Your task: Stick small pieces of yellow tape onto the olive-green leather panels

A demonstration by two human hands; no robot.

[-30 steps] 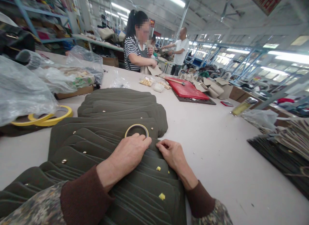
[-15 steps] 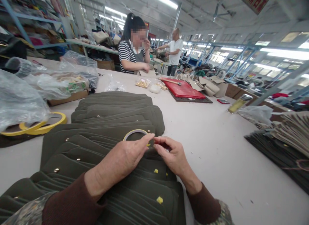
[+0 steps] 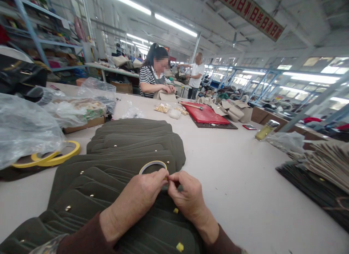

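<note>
My left hand [image 3: 139, 197] is closed around the lower side of a narrow roll of yellow tape [image 3: 153, 163], whose upper rim shows above the fingers. My right hand [image 3: 188, 192] pinches thumb to forefinger, its tips meeting those of my left hand. A speck of yellow tape shows between the fingertips; the rest is hidden. Under both hands lie overlapping dark olive fabric panels [image 3: 114, 185] with rounded corners, several bearing small gold studs [image 3: 68, 208]. Small yellow tape pieces [image 3: 179, 246] stick to panels below my right hand.
Other yellow tape rolls [image 3: 68, 155] and plastic bags [image 3: 27, 126] are at left. Across the pale table [image 3: 231, 181] are bagged gold studs [image 3: 162, 107], a hammer [image 3: 192, 106] on a red slab [image 3: 205, 114], and a bottle [image 3: 266, 130]. A co-worker [image 3: 154, 74] sits opposite; stacked panels [image 3: 321, 177] lie right.
The view has tilted upward, so the table sits lower in frame. My fingertips have come together over the tape. The co-worker's hand has dropped from the head to the work.
</note>
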